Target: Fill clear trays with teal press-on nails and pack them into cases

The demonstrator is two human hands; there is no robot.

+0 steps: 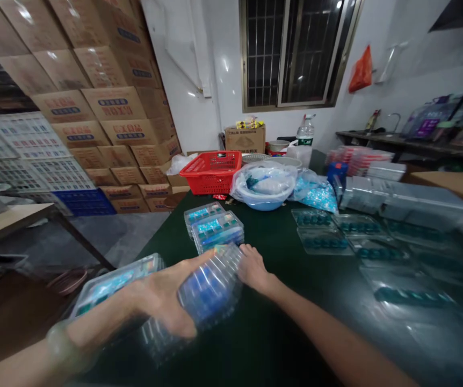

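My left hand is wrapped round a tilted stack of clear plastic trays with blue contents, blurred by motion. At the far right end of that stack, my right hand grips its edge with bent fingers. Just beyond lie filled clear packs with light blue and dark green pieces, piled on the dark green table. Another filled pack lies to the left, partly hidden behind my left forearm.
Clear trays with dark green pieces spread across the right side. Behind stand a red basket, a blue basin lined with plastic, a bag of light blue pieces and stacked empty trays. Cardboard boxes rise at the left.
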